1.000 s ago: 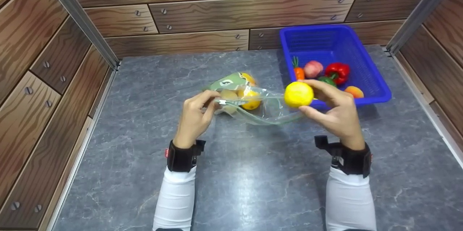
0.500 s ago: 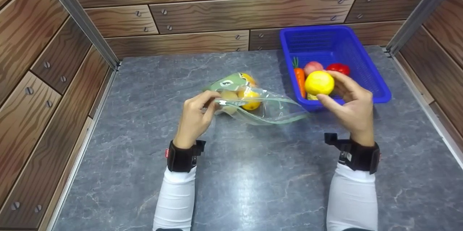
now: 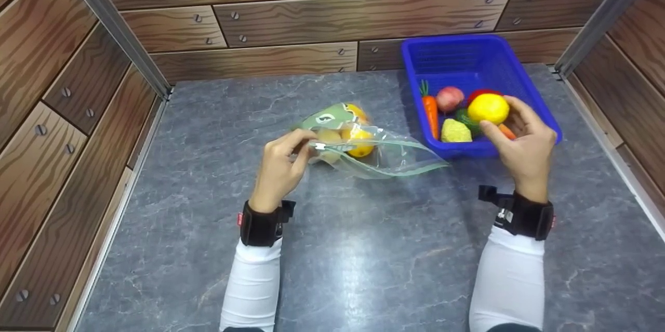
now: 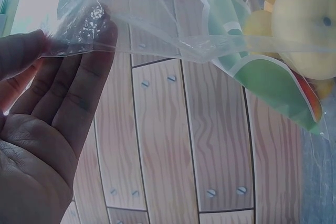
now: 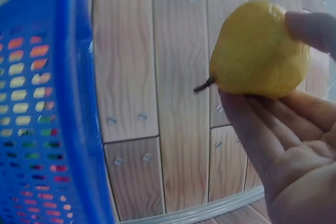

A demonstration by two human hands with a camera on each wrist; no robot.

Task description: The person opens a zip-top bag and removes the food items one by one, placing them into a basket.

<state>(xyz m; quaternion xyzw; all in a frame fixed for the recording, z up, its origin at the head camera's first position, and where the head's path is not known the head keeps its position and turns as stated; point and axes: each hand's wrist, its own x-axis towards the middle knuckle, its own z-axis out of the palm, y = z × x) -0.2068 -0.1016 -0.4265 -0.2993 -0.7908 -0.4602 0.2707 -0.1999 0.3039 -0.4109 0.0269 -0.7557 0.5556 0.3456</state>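
Note:
My left hand (image 3: pixel 283 168) pinches the zipper end of a clear zip bag (image 3: pixel 387 158) between thumb and fingers. Inside the bag, which has a green printed panel (image 4: pixel 273 85), lie a pale round fruit (image 4: pixel 304 27) and several orange-yellow fruits (image 3: pixel 361 149). The bag's mouth gapes toward the right. Over the front of the blue basket (image 3: pixel 530 88), my right hand (image 3: pixel 527 147) holds a yellow pear (image 3: pixel 488 108) by thumb and fingertips. In the right wrist view, the pear's dark stem (image 5: pixel 205 84) points away from the palm.
The basket holds a carrot (image 3: pixel 430 116), a pinkish round fruit (image 3: pixel 450 98), a bumpy yellow-green piece (image 3: pixel 456 131), a dark green one (image 3: pixel 467 121) and a red pepper (image 3: pixel 480 94) partly hidden by the pear. Wood-patterned walls (image 3: pixel 291 20) enclose the grey tabletop (image 3: pixel 332 249).
My right hand has carried the pear rightward, from beside the bag's mouth to over the basket. My left hand keeps its grip on the bag in the same place.

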